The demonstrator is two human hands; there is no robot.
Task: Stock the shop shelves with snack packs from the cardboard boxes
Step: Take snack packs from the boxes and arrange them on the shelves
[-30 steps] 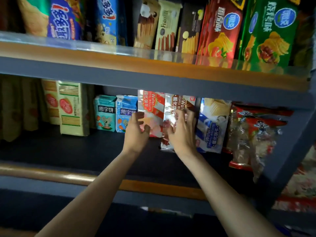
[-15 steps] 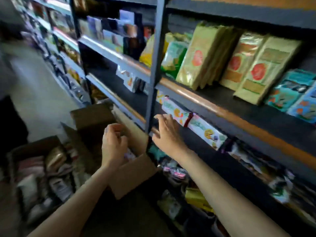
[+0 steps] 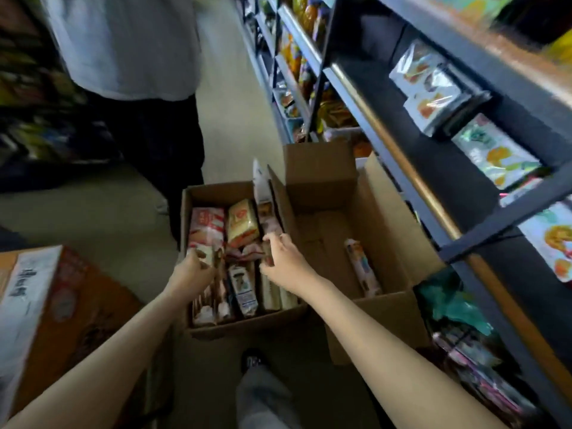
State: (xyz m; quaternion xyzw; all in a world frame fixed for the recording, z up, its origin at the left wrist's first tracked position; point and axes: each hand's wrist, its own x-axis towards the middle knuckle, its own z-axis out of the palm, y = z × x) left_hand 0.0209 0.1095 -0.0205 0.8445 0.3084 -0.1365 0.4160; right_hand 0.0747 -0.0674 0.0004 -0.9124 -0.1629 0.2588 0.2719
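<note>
Down on the pale shop floor, an open cardboard box holds tightly stood snack packs. Both hands reach into it. At its left edge the left hand curls its fingers round a red-and-white striped pack; its print is too blurred to read. Right of that, the right hand pinches a brown pack. Beyond the right hand sits a second box with one lone pack. Dark metal shelves run alongside.
</note>
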